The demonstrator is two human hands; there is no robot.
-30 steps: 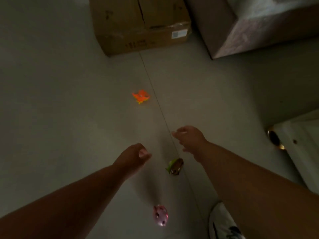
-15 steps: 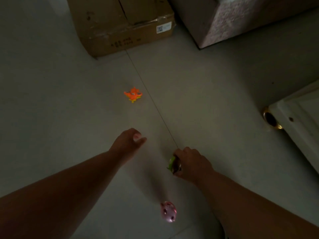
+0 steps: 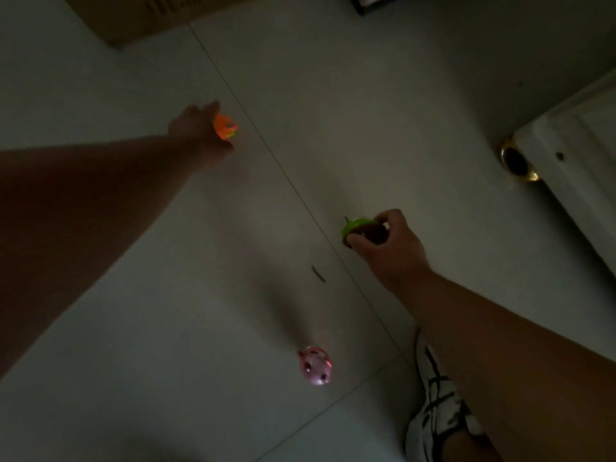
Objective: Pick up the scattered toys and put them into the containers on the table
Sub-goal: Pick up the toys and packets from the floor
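On the floor [image 3: 133,328]: right hand [image 3: 390,248] grasps green toy [image 3: 353,225]; left hand [image 3: 196,128] closes around orange toy [image 3: 225,126], both for carrying.

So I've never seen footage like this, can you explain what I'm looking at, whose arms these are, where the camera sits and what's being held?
This is no machine: a person wears a wide camera on the head, looking down at their own bare arms and a dim tiled floor. The right hand grips a green and brown toy, lifted off the floor. The left hand reaches out to an orange toy and touches it; whether it grips it yet is too blurred to tell. A pink spotted toy lies on the floor near the person's white shoe. A cardboard box sits at the top edge.
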